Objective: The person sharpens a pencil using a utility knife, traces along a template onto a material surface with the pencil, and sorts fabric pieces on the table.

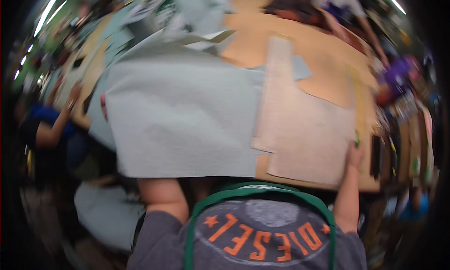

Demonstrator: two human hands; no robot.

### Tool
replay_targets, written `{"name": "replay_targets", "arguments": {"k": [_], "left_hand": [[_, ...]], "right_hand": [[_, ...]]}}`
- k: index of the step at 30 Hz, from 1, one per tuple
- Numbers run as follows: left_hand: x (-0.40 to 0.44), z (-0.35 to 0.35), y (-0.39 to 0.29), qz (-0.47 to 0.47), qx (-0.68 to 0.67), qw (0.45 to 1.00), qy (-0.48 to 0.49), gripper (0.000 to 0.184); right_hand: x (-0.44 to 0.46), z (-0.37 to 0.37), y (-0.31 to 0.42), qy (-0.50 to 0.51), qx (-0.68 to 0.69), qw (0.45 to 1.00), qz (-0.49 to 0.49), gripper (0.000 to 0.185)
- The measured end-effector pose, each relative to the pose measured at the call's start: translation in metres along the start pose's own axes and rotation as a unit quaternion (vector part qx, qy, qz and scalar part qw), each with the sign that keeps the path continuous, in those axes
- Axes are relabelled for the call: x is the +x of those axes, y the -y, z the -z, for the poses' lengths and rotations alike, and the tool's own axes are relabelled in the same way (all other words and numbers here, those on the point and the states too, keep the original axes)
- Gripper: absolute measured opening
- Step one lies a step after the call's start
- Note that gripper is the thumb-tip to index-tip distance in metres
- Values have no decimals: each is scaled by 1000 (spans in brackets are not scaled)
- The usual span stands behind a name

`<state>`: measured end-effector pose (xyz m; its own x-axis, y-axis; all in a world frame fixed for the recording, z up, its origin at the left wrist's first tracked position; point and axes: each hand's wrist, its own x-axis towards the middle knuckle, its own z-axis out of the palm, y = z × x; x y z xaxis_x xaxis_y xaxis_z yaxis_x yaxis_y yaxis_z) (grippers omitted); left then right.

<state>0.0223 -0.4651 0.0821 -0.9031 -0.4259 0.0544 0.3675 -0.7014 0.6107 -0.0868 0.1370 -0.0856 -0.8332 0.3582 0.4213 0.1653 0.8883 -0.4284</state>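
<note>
A large pale blue-grey sheet (187,115) covers the left and middle of the work table, its front edge hanging close to my body. My left forearm passes beneath it. At the sheet's left edge a bit of my left hand (103,107) shows, fingers curled around that edge; the rest is hidden. Right of the sheet lies a flat beige cut-out piece (309,134) with a narrow upright strip and a curved notch. Beside its right edge, my right hand (355,155) is closed on a small green object (357,138), too blurred to name.
The tan table top (328,40) shows behind the pieces, with a yellow strip (358,96) near its right side. Crumpled blue-grey material (201,10) is heaped at the back. People stand at the left, one with an arm (61,122) reaching forward, and at the back right.
</note>
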Motion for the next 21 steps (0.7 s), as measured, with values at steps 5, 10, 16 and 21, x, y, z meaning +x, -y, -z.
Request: {"name": "replay_targets", "arguments": {"k": [5, 10, 16, 21], "left_hand": [[-40, 97, -134, -253, 58, 952, -162, 49], [-230, 218, -302, -498, 180, 738, -418, 47], [-509, 275, -359, -562, 266, 418, -663, 45], [-572, 257, -256, -420, 207, 453, -759, 56]], "right_hand": [[20, -7, -22, 57, -38, 998, 14, 33], [22, -6, -24, 48, -84, 995, 32, 37], [24, -4, -21, 46, -127, 991, 24, 38], [27, -11, -33, 31, -143, 989, 16, 38]]}}
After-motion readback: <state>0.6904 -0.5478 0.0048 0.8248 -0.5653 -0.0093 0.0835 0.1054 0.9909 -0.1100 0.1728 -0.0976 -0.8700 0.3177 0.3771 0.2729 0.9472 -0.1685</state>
